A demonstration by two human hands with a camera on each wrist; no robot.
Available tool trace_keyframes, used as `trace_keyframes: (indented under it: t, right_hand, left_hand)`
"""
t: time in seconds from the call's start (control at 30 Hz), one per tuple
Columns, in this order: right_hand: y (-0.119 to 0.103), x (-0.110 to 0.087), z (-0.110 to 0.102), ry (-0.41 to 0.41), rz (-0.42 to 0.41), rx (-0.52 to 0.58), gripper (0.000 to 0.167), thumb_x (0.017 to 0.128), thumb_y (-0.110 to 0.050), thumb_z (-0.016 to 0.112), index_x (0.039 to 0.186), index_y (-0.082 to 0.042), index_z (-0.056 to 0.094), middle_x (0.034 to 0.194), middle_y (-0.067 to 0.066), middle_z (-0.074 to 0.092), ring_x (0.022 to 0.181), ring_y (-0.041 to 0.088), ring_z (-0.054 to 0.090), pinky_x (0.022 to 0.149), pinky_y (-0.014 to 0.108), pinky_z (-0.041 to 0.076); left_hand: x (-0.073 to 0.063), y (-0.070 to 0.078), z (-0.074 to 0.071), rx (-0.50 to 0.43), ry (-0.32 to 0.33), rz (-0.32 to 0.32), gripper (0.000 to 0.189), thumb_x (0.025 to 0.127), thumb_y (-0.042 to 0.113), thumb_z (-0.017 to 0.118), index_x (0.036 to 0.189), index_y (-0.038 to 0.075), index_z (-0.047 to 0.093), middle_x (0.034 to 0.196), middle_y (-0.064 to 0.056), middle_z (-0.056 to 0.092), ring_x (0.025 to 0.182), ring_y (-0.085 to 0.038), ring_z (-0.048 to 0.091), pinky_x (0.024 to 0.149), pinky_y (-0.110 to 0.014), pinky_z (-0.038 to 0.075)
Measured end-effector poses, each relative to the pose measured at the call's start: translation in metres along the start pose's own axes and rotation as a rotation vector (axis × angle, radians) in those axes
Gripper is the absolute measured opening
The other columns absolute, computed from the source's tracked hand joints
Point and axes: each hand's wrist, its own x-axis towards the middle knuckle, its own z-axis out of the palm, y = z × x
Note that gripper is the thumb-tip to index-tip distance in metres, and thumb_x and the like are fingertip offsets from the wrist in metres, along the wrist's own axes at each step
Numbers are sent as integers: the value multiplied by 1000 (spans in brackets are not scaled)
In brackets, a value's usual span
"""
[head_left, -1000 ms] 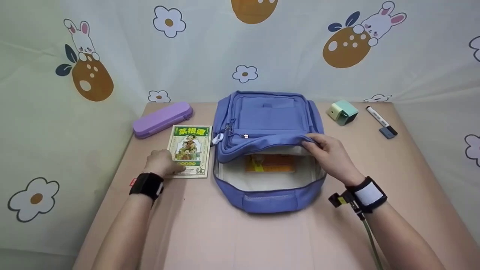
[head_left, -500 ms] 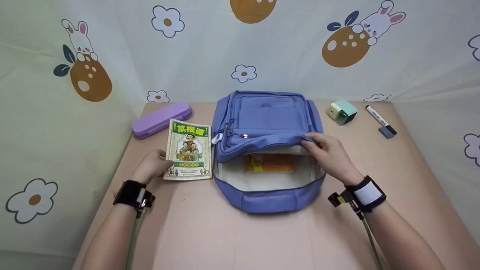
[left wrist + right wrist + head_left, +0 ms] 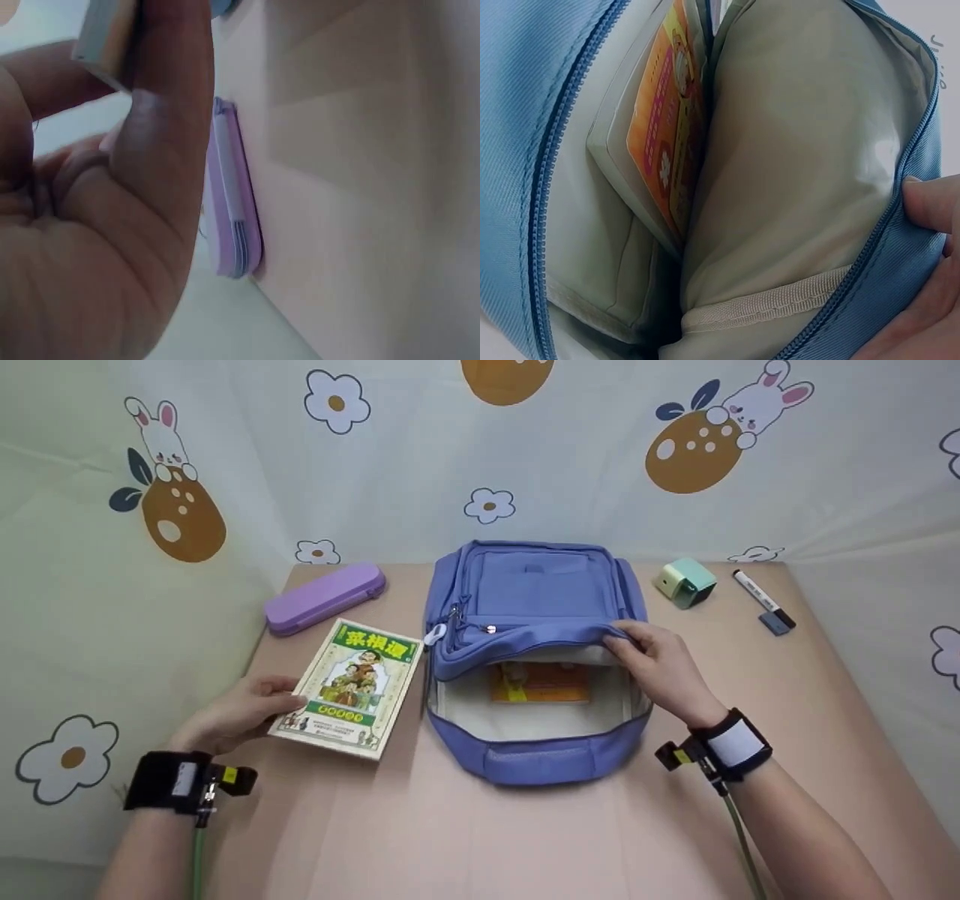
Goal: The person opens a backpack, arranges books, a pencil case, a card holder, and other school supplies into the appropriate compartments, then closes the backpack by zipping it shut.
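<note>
My left hand (image 3: pixel 244 709) pinches the left edge of a green-and-cream book (image 3: pixel 349 686) with an illustrated cover, tilted and raised over the table left of the backpack. In the left wrist view, a corner of the book (image 3: pixel 105 41) shows between thumb and fingers. A blue backpack (image 3: pixel 536 592) lies with its main compartment unzipped toward me. My right hand (image 3: pixel 667 671) grips the upper lip of that opening near its right end, holding it up. Inside, an orange-covered book (image 3: pixel 664 112) leans against the pale lining.
A purple pencil case (image 3: pixel 326 598) lies at the back left. At the back right are a mint-green pencil sharpener (image 3: pixel 686 583) and a black-and-white marker (image 3: pixel 761 596) beside a small grey-blue block (image 3: pixel 772 623). Patterned cloth walls enclose the table's back and sides.
The left hand has picked the green-and-cream book up from the table and drawn it left and toward me, turning it askew. The right hand keeps its hold on the backpack lip.
</note>
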Motion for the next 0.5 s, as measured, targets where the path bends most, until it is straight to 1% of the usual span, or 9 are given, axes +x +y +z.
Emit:
trace_keyframes:
  t: [0.1,0.17,0.27,0.33,0.37,0.43,0.5]
  right_hand:
    - [-1,0,0,2,-5,-5,23,104,-23,62,117,-11,75,101,4,68,81,18,57,63,22,45]
    - [-1,0,0,1,-5,-5,23,104,-24,61,118,-11,75,100,5,68,79,18,56,61,23,44]
    - [-1,0,0,1,-2,-4,23,104,-23,62,119,-10,75,102,5,68,81,18,57,61,23,45]
    - [0,0,0,1,1,-4,23,104,-23,62,119,-11,75,102,4,68,82,19,57,61,23,45]
    - [-1,0,0,1,1,-6,24,104,-24,62,119,-11,75,102,4,68,82,19,57,61,23,45]
    - [-1,0,0,-1,3,-4,23,104,-24,62,119,-11,75,102,4,68,82,19,57,61,23,45]
    - [-2,1,1,-4,5,-2,23,104,-24,62,118,-12,75,102,4,68,81,19,57,61,24,45]
  left_hand:
    - [-8,-6,-11,-15,-106,-5,64,103,13,59,147,-20,26,111,-15,72,93,-22,73,83,-33,60]
    - [-10,-10,-16,-29,-197,8,61,104,11,59,146,-20,28,114,-18,71,96,-25,73,85,-34,59]
    - [-8,-16,-15,-42,-342,22,54,104,8,58,144,-19,34,118,-21,70,101,-27,72,86,-35,59]
    - [-2,-17,-7,-33,-426,33,49,103,6,57,142,-18,39,120,-23,69,103,-28,72,88,-35,59]
    - [1,-17,0,-23,-453,35,48,103,6,58,141,-18,41,120,-23,69,103,-28,72,88,-35,58]
    - [10,-15,15,8,-491,36,46,102,6,59,139,-17,44,121,-24,68,103,-27,72,88,-34,58]
    - [18,-9,33,38,-507,33,46,101,7,61,139,-15,47,121,-25,68,102,-27,72,88,-34,58]
